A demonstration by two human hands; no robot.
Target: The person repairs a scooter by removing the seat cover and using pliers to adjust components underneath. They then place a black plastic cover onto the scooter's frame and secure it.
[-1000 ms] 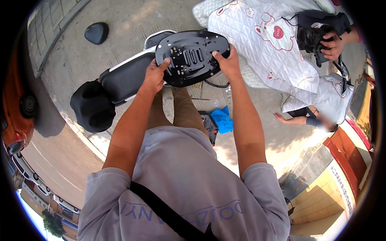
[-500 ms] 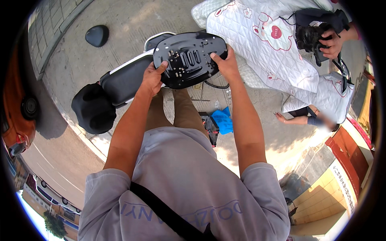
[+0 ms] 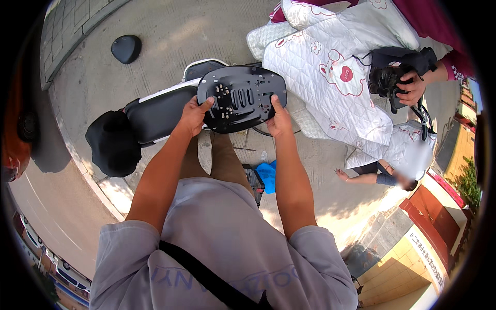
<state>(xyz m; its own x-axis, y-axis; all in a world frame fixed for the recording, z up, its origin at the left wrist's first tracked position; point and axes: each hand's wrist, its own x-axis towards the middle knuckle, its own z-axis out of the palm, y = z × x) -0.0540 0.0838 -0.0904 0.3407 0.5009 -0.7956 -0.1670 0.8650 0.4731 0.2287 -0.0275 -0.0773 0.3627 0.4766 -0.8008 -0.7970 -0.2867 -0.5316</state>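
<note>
In front of me, above a scooter's long black seat (image 3: 165,114), I hold a black oval plate (image 3: 242,98) with stamped slots and many small holes. My left hand (image 3: 193,117) is closed on its left edge, thumb on top. My right hand (image 3: 280,121) pinches the lower right edge, also with the thumb on top; the fingers beneath are hidden. A bulky black padded piece (image 3: 114,142) sits at the left end of the seat.
White quilted covers (image 3: 320,77) drape over the vehicle at right, where another person's hand (image 3: 411,89) rests by the handlebar. A second person's arm (image 3: 361,178) reaches in below. A blue bag (image 3: 266,176) and toolbox (image 3: 253,181) stand near my legs; a black saddle-shaped piece (image 3: 126,49) lies far left.
The plate has shifted slightly down and left and looks tilted more toward me. My right hand grips lower on its right edge. At upper right, more of the other person's dark red clothing shows.
</note>
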